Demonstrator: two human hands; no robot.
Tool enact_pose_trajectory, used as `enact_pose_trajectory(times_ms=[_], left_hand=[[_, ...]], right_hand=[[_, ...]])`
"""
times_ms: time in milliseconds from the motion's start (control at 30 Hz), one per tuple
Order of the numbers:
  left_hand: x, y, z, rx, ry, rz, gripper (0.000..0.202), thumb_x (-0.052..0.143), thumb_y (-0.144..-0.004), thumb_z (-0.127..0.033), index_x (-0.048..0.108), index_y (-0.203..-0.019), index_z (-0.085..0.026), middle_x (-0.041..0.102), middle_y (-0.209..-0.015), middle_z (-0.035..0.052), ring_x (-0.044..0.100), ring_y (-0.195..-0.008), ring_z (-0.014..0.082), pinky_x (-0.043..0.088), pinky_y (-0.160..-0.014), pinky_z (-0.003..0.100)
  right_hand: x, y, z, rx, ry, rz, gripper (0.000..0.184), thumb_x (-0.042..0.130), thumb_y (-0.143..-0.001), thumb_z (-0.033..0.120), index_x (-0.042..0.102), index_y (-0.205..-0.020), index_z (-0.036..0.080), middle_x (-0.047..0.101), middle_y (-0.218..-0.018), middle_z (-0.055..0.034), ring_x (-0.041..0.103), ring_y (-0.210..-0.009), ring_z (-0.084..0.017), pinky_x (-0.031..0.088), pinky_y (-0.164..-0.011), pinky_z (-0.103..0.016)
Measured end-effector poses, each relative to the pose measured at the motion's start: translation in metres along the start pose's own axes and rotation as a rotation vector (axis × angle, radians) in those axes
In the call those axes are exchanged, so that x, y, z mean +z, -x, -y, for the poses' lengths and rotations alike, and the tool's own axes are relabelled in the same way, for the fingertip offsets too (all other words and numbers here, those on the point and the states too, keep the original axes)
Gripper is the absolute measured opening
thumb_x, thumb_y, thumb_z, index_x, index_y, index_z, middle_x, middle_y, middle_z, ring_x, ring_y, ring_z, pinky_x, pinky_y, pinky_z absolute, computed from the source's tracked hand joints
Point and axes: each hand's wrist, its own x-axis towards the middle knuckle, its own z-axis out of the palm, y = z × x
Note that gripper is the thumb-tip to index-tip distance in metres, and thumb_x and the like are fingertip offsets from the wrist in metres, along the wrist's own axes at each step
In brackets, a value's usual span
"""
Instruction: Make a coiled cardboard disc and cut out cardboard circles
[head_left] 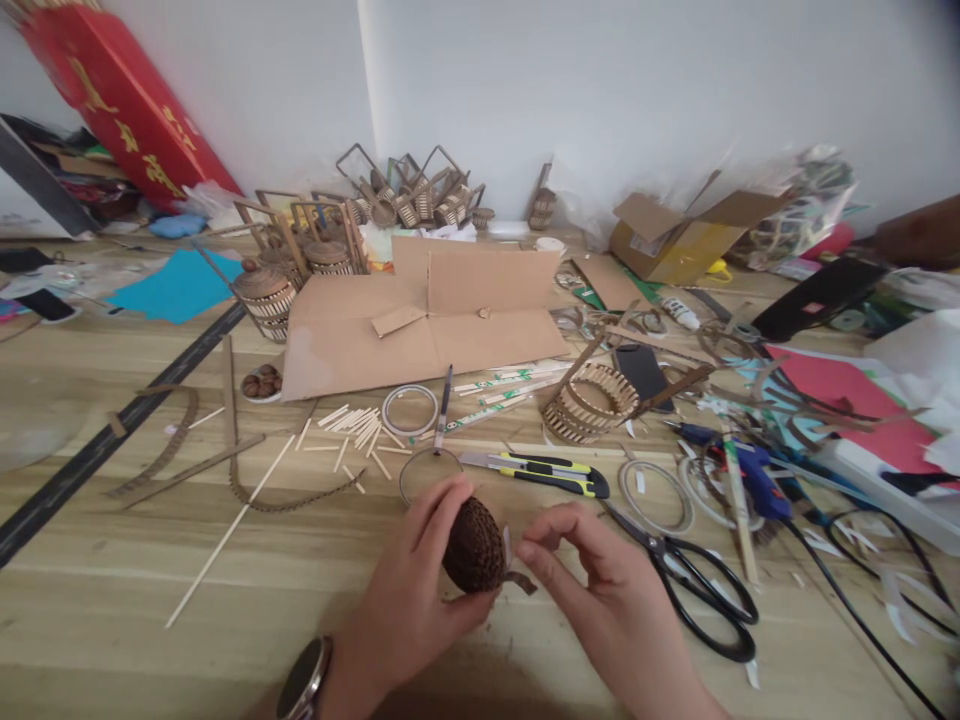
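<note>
Cupped in my left hand point(424, 580) is a dark brown, round coil point(475, 545) with a ridged, corrugated surface. From its right side sticks a short loose brown end point(523, 581). Beside that end a thin white strip point(507, 547) stands up from the coil. The thumb and forefinger of my right hand point(592, 575) are pinched together at this strip. Just beyond the hands lie a yellow-and-black utility knife point(551, 470) and a clear ring of tape point(431, 475). Black-handled scissors point(686, 575) rest to the right of my right hand.
A bamboo-slat basket point(589, 402) stands behind the knife. Cut sticks point(360, 428) and flattened cardboard point(360, 335) lie left of it. At right are a blue glue gun point(757, 480) with its cable and tape rolls point(656, 495). Finished baskets point(266, 300) stand farther back.
</note>
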Motion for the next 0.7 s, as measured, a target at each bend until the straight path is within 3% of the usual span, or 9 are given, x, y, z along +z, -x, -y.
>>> enact_pose_trajectory(times_ms=[133,233,367,533,700], left_hand=[[0.0029,0.0007,0.0013,0.018,-0.119,-0.072,0.073,0.062,-0.083,-0.013,0.029,-0.147,-0.022,0.052,-0.141,0.0187,0.054,-0.132,0.0328,0.052,-0.105,0.05],[0.0042,0.0024,0.0015,0.048,-0.188,-0.115,0.067,0.06,-0.086,-0.015,0.031,-0.146,-0.019,0.054,-0.139,0.0199,0.055,-0.13,0.0334,0.053,-0.103,0.05],[0.0036,0.0038,0.0004,0.097,-0.267,-0.133,0.064,0.058,-0.088,-0.016,0.031,-0.146,-0.016,0.054,-0.137,0.0218,0.056,-0.129,0.0336,0.054,-0.101,0.048],[0.0021,0.0023,-0.0029,0.068,-0.26,-0.086,0.068,0.057,-0.083,-0.014,0.031,-0.145,-0.017,0.056,-0.136,0.0208,0.058,-0.126,0.0335,0.055,-0.1,0.048],[0.0033,0.0029,-0.005,0.035,-0.239,-0.065,0.073,0.06,-0.078,-0.011,0.03,-0.145,-0.017,0.056,-0.137,0.0219,0.059,-0.126,0.0349,0.056,-0.098,0.049]], right_hand=[[0.0035,0.007,-0.0012,0.098,0.072,0.13,0.014,0.062,-0.086,0.021,0.07,-0.074,0.023,0.07,-0.066,0.0024,0.066,-0.062,-0.015,0.052,-0.061,-0.021],[0.0054,0.0071,-0.0022,0.097,0.122,0.127,0.015,0.062,-0.086,0.021,0.072,-0.075,0.023,0.071,-0.066,0.002,0.067,-0.062,-0.016,0.052,-0.06,-0.022],[0.0046,0.0036,-0.0013,-0.023,0.218,0.132,0.017,0.062,-0.085,0.015,0.071,-0.073,0.022,0.07,-0.064,0.0023,0.065,-0.059,-0.016,0.048,-0.058,-0.024],[-0.0004,0.0012,0.0,-0.238,0.39,0.182,0.017,0.062,-0.088,0.01,0.071,-0.081,0.022,0.072,-0.072,0.0001,0.067,-0.067,-0.019,0.046,-0.066,-0.029],[-0.004,0.0008,-0.001,-0.237,0.46,0.25,0.016,0.064,-0.089,0.009,0.068,-0.081,0.021,0.069,-0.071,0.0007,0.066,-0.069,-0.019,0.045,-0.07,-0.03]])
